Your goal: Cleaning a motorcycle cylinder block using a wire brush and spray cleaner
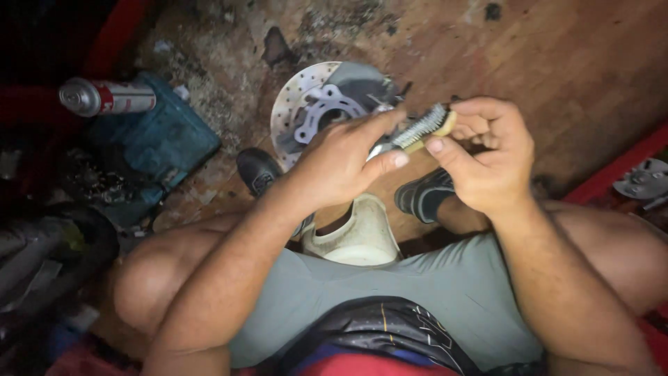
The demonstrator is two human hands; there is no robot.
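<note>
Seated person, seen from above, both hands raised over the knees. The wire brush (426, 127), with pale wooden handle and grey bristles, serves as landmark; it lies level between the two hands, above the brake disc.

Right hand (487, 157): closed around the brush handle, thumb pressed along its near side, fingers curled over the far end. Left hand (341, 163): pinched shut on a small metal part (381, 148), thumb beneath and forefinger stretched over it. The part touches the near, left end of the bristles; most of it is hidden by the fingers, so its shape cannot be told.

Brake disc (296, 104): drilled, round, lying flat on the worn wooden floor (557, 56) just beyond and left of the brush, its hub partly covered by a grey piece. Black shoes: one (256, 170) below and left of the brush, the other (421, 195) directly beneath it. White tub (362, 233): on the floor between the feet, below the brush, nearer the person.

Spray can (104, 96): lying on its side, well to the left of the brush, resting on a blue-green tool case (163, 139). Red edge (612, 170) with a grey metal piece (640, 181): far right of the brush.
</note>
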